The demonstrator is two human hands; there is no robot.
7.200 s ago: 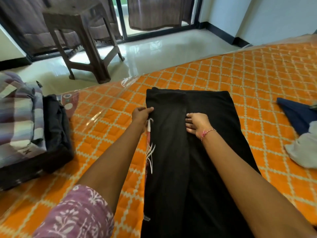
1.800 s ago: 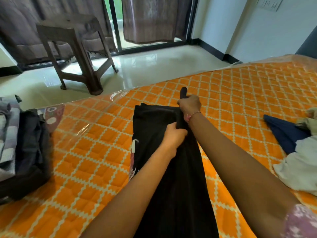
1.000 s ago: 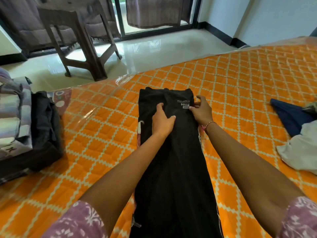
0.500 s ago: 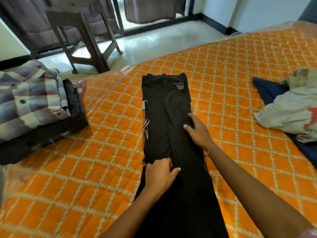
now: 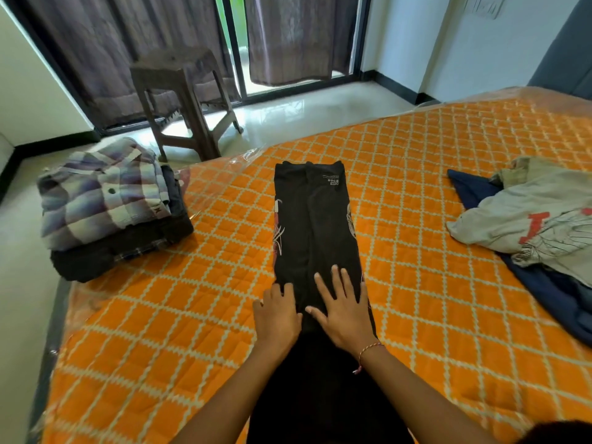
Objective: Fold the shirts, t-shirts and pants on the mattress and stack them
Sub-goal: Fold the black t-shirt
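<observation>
A black garment (image 5: pixel 315 225), folded lengthwise into a long narrow strip, lies down the middle of the orange quilted mattress (image 5: pixel 416 219). My left hand (image 5: pixel 277 315) lies flat on its left edge, fingers straight. Beside it my right hand (image 5: pixel 344 307) presses flat on the strip with fingers spread. A stack of folded clothes (image 5: pixel 109 203), a plaid shirt on top of dark items, sits at the mattress's left corner. At the right lie an unfolded grey t-shirt (image 5: pixel 531 219) and a navy garment (image 5: pixel 551 290) under it.
A dark plastic stool (image 5: pixel 184 100) stands on the shiny floor beyond the mattress, in front of curtains and a glass door. The mattress's left edge (image 5: pixel 59 315) drops to the floor. A grey headboard shows at the far right.
Both hands have slid down the black strip toward me and now lie side by side, flat on it. The view has pulled back, showing more of the stack and the right pile.
</observation>
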